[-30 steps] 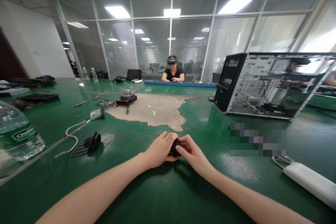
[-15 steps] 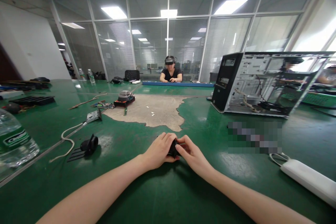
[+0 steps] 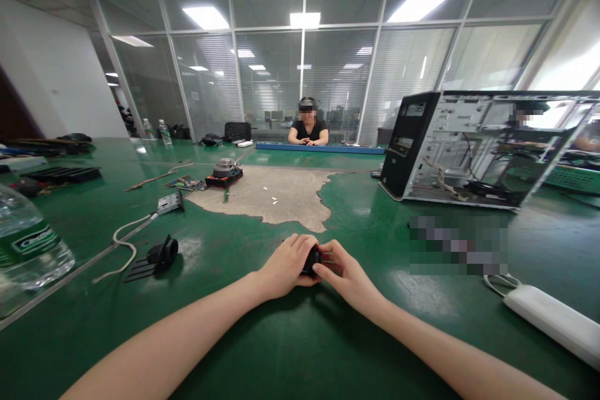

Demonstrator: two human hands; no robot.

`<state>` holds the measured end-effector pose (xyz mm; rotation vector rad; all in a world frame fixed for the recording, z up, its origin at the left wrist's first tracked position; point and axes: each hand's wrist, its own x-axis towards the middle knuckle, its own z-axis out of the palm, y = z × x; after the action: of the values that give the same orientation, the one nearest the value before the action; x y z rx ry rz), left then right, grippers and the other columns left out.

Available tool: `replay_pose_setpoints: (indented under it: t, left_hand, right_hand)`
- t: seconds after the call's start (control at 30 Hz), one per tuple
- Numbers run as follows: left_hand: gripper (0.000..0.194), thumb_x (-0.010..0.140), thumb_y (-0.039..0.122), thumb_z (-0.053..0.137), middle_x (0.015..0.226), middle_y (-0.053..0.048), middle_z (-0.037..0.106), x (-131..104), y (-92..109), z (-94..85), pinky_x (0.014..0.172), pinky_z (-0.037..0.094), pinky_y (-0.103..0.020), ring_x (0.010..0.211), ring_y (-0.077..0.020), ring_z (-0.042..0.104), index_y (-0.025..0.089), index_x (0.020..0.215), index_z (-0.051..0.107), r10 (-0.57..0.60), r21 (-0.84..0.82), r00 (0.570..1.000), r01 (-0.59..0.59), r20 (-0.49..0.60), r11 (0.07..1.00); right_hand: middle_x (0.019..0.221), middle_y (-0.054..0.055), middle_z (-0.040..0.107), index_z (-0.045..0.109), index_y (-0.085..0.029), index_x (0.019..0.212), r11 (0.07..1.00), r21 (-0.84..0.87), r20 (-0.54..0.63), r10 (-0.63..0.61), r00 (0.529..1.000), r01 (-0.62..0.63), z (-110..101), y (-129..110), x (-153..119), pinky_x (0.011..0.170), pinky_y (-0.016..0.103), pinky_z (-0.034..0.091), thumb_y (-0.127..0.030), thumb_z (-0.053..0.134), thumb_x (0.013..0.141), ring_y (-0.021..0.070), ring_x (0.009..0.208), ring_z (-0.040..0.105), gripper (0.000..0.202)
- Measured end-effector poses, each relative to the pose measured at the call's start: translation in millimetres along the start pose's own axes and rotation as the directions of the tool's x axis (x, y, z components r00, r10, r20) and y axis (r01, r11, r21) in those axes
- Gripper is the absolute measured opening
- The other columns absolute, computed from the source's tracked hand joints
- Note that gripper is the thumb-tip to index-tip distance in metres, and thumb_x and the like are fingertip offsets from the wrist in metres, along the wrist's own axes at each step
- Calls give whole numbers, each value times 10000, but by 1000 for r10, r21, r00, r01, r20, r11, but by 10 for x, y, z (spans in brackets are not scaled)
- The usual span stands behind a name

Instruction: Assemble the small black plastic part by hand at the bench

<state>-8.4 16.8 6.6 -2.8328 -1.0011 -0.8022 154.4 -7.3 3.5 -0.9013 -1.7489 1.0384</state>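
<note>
One small black part (image 3: 310, 260) sits between the two hands, low over the near middle of the green table (image 3: 300, 350). The left hand (image 3: 287, 265) curls over it from the left, its fingers closed round it, back of the hand upward. The right hand (image 3: 338, 265) comes in from the other side, thumb and fingertips bent against the part's right side, clamped on it. Both forearms reach in from the bottom corners and meet in a wide V.

Half a second ago the grip looked much the same, but the one person (image 3: 307, 125) across the table had their hands apart; now they're together behind the single long blue bar (image 3: 321, 149). The whole view has shifted slightly as well.

Off to the left of the hands lies one pronged black piece (image 3: 162, 253), near a pale cord (image 3: 126, 244) that runs to one metal bracket (image 3: 169, 202). Beyond, a bare tan patch (image 3: 285, 194) shows, one round grey piece on an orange-and-black base (image 3: 225, 173) at its left edge. I count three water bottles: one big one (image 3: 30, 240) close by, two small (image 3: 165, 131) farther back. On the right stand one open computer case (image 3: 450, 150) and, nearer, one white power strip (image 3: 553, 319).
</note>
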Motion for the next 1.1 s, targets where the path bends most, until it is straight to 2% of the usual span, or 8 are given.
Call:
replay_pose_setpoints:
  t: [0.1, 0.27, 0.47, 0.63, 0.73, 0.87, 0.97, 1.1]
  left_hand:
    - [537, 679, 340, 627, 1052, -80, 484, -1, 2, 0, 794, 390, -375, 902, -228, 459, 158, 1093, 336, 1, 2, 1000, -1, -7, 1000]
    - [539, 686, 356, 619, 1049, -80, 486, -1, 7, -8, 790, 391, -374, 898, -228, 462, 162, 1100, 334, -2, -11, 1000, 2, -4, 1000]
    - [558, 672, 306, 633, 1069, -78, 482, 7, 5, -1, 793, 389, -377, 900, -227, 459, 168, 1110, 317, 4, -4, 1000, -4, 9, 1000]
    - [536, 694, 332, 612, 1064, -82, 482, 21, 3, 32, 801, 384, -377, 909, -230, 459, 160, 1109, 319, 6, 3, 1000, -6, 2, 1000]
    - [534, 700, 352, 603, 1072, -87, 478, 22, -1, 44, 803, 381, -383, 912, -234, 458, 159, 1110, 320, 11, 6, 1000, -11, 5, 1000]
    - [526, 696, 331, 607, 1071, -84, 481, 20, -5, 41, 801, 380, -385, 901, -231, 460, 162, 1105, 320, 14, 5, 1000, -14, 10, 1000]
    - [547, 676, 290, 627, 1074, -76, 480, 20, -9, 33, 799, 381, -378, 898, -229, 459, 167, 1108, 315, 8, -2, 1000, -8, 18, 1000]
    - [520, 697, 322, 604, 1067, -79, 481, 24, -16, 32, 795, 381, -376, 891, -226, 461, 165, 1104, 322, 1, -14, 1000, -1, 8, 1000]
  right_hand:
    - [837, 3, 548, 448, -200, 858, 1000, -2, -13, 16, 1000, -16, 6, 26, 14, 701, 272, 482, -270, 514, 778, 133, 781, 573, 125]
    - [874, 24, 566, 451, -193, 914, 997, -30, -56, 66, 996, -67, -1, 66, 31, 715, 298, 485, -267, 552, 747, 150, 801, 579, 208]
    - [912, 13, 532, 464, -201, 883, 994, -80, -8, -78, 997, 77, -4, 36, -12, 832, 303, 454, -207, 561, 735, 141, 883, 547, 177]
    - [823, 0, 534, 429, -206, 845, 999, -38, -39, 15, 999, -16, -10, 77, 24, 692, 290, 500, -254, 526, 761, 135, 772, 567, 137]
    - [852, 14, 542, 430, -203, 899, 998, -46, -46, 37, 998, -39, -20, 84, 33, 699, 305, 500, -247, 540, 751, 145, 789, 570, 190]
    - [896, 18, 523, 466, -202, 909, 990, -127, -5, -55, 998, 54, -35, 45, -5, 808, 321, 472, -207, 544, 746, 144, 858, 548, 181]
    - [919, 11, 495, 469, -207, 894, 988, -109, 3, -107, 994, 106, -31, 38, -20, 839, 306, 464, -200, 545, 745, 134, 888, 533, 167]
    - [846, -4, 498, 435, -203, 845, 1000, -2, -29, -4, 1000, 4, -13, 81, 20, 713, 280, 511, -247, 531, 761, 122, 788, 561, 135]
